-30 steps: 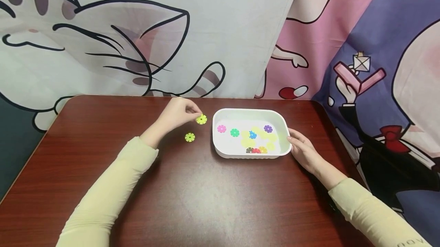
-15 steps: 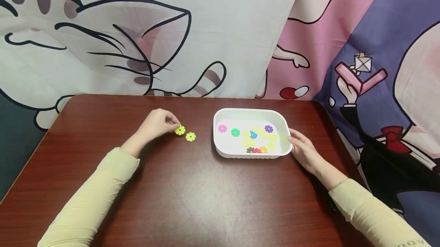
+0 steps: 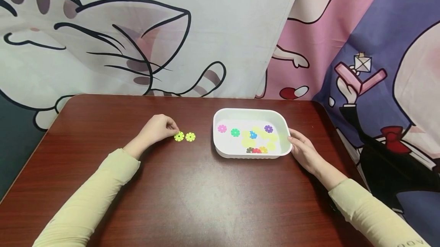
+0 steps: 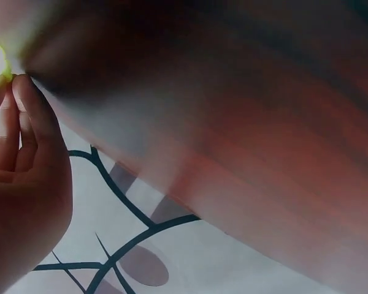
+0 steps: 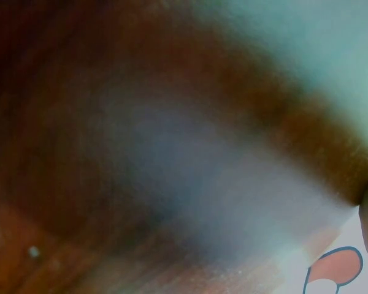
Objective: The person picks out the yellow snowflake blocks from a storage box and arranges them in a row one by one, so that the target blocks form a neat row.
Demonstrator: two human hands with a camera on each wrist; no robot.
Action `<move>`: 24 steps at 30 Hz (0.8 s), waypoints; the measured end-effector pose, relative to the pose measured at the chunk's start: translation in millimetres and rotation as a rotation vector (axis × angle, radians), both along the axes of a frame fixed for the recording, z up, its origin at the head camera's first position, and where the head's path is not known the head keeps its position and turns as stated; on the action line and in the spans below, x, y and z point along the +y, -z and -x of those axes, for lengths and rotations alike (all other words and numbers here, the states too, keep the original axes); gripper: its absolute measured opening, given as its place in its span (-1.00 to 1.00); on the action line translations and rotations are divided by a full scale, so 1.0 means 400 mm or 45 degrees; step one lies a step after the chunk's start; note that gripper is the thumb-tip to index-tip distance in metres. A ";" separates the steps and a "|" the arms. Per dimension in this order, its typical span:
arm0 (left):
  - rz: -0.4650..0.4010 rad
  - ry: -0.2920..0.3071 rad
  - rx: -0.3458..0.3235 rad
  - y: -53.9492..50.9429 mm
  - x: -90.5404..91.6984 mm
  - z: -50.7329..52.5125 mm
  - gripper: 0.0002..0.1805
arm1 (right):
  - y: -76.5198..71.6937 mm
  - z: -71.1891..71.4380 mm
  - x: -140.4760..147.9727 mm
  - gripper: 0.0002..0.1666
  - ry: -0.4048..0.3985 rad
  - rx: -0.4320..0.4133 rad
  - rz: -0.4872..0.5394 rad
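Note:
My left hand (image 3: pixel 157 129) pinches a yellow-green snowflake disc (image 3: pixel 179 136) at its edge, low over the table. The left wrist view shows the thumb and finger (image 4: pixel 34 107) meeting at that disc (image 4: pixel 6 68), which is partly cut off by the frame. Just right of it, a second yellow-green snowflake disc (image 3: pixel 190 137) lies flat, with a small gap between the two. My right hand (image 3: pixel 305 150) holds the right end of a white plastic basin (image 3: pixel 252 155), thumb over the rim and fingers along the outside. The right wrist view is mostly blur.
Inside the basin lie several snowflake discs: pink (image 3: pixel 222 128), green (image 3: pixel 235 132), blue (image 3: pixel 253 135), purple (image 3: pixel 268 129), red (image 3: pixel 256 150) and pale yellow ones. The dark red-brown table (image 3: pixel 206 201) ends at a printed cartoon curtain (image 3: pixel 237 41).
My left hand has moved left and nearer with its disc, away from the basin, then lowered it beside the other disc. The right hand and basin have stayed put.

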State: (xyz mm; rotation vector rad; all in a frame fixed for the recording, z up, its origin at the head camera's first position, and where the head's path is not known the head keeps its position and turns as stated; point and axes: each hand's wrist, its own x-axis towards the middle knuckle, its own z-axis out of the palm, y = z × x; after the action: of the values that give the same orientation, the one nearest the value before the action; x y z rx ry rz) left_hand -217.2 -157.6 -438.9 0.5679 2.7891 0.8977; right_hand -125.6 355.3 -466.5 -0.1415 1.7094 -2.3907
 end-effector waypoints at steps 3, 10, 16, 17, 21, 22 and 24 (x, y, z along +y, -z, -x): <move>0.000 0.003 0.004 0.002 0.001 -0.001 -0.94 | 0.000 0.000 0.000 -0.53 -0.001 0.000 -0.004; -0.014 -0.010 0.011 0.004 0.007 -0.005 -0.95 | -0.002 -0.001 0.001 -0.55 0.001 -0.002 -0.019; -0.028 -0.018 0.007 0.011 0.011 -0.005 -0.96 | -0.002 -0.001 0.000 -0.55 -0.002 0.002 -0.021; -0.029 -0.020 0.008 0.011 0.012 -0.005 -0.95 | -0.002 -0.001 0.000 -0.55 -0.002 0.002 -0.018; -0.032 -0.022 0.011 0.015 0.011 -0.003 -0.95 | -0.001 -0.001 0.000 -0.54 -0.005 0.005 -0.011; -0.034 -0.022 0.011 0.016 0.011 -0.002 -0.95 | 0.000 -0.001 0.000 -0.54 -0.005 0.006 -0.010; -0.037 -0.022 0.009 0.017 0.011 -0.001 -0.95 | 0.000 -0.001 0.000 -0.54 -0.005 0.006 -0.011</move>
State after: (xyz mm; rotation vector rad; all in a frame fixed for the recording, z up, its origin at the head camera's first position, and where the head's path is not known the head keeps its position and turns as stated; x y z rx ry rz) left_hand -216.9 -153.3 -445.6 0.5528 2.7957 0.9431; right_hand -125.3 355.5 -466.6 -0.1497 1.7200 -2.3815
